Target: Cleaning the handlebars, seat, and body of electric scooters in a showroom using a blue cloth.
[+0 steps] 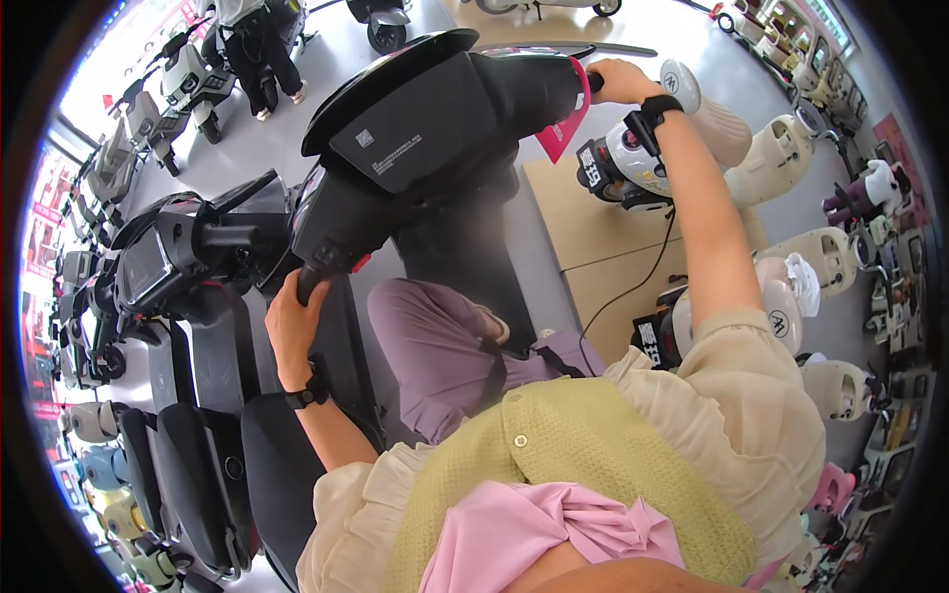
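A black electric scooter stands before me, its wide dash panel (420, 138) turned at an angle between my arms. My left hand (294, 321) is wrapped round the left handlebar grip (314, 287), close to a red switch (362, 263). At the far right, my right hand (628, 81) is closed round the right handlebar grip (594, 83). A pink-red tag (565, 127) hangs beside that grip. Black bands circle both my wrists. The scooter's dark floorboard (460, 242) shows beyond my bent leg in purple trousers (435, 346).
Another black scooter (163, 262) stands close on my left, among a row of parked ones. Cream scooters (781, 158) line the right side, near a tan platform (603, 237) with a black cable (643, 282). A person in black trousers (259, 54) stands at the far left.
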A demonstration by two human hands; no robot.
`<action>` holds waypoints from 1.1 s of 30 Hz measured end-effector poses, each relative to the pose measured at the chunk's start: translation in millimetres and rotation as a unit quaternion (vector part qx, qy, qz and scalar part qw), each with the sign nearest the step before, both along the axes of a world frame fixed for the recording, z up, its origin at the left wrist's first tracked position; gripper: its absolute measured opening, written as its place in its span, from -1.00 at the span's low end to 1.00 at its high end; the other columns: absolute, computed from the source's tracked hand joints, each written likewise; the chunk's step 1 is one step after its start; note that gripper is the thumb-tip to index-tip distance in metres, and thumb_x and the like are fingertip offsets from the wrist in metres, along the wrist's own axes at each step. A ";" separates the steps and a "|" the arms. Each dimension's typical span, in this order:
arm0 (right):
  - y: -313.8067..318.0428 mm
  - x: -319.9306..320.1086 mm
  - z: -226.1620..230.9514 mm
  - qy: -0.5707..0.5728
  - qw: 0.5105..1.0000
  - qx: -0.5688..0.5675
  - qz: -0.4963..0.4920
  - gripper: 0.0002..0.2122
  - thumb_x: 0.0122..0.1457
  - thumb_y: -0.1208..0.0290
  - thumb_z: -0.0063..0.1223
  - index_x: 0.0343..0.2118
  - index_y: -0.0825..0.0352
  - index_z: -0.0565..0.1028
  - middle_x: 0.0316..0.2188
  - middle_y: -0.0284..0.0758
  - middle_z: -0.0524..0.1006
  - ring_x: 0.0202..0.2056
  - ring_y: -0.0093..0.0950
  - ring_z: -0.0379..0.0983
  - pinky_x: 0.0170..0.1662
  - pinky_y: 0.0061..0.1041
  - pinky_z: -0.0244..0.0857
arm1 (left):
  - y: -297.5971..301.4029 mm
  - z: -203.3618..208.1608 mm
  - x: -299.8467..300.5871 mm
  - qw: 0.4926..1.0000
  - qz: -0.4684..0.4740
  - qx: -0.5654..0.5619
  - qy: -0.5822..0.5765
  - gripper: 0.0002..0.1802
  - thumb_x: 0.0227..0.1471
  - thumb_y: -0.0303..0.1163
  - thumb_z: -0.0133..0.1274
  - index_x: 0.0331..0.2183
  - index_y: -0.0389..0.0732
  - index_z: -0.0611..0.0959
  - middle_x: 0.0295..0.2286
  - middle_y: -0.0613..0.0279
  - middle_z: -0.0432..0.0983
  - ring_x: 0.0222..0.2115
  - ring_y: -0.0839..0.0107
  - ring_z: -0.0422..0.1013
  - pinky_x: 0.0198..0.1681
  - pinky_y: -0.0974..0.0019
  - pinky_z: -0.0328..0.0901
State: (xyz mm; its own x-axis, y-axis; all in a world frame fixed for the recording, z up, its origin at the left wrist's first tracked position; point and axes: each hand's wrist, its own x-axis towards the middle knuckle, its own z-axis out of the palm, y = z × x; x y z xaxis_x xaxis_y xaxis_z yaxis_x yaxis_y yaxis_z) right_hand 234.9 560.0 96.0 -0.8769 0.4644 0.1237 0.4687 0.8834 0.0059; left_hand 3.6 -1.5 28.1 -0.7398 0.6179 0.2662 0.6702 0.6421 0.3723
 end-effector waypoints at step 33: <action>-76.2 -7.2 -87.2 0.365 0.899 0.235 -0.052 -0.42 0.00 0.42 0.14 0.16 0.23 0.33 0.19 -0.13 0.22 0.28 -0.07 0.01 0.32 -0.01 -0.19 | 19.7 -57.9 32.4 0.917 0.150 0.114 0.353 -0.67 0.19 -0.36 -0.05 -0.02 -0.14 0.57 -0.19 0.28 0.54 -0.18 0.28 0.43 0.00 0.23 0.16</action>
State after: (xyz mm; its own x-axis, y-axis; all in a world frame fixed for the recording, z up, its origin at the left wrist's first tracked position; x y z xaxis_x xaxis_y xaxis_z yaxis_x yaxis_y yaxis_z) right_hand 227.7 483.7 8.8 -0.4367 0.2847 0.8534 0.5794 0.8146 0.0247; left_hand 36.0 18.2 -29.8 -0.4616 0.2842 0.8403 0.6016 0.7965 0.0611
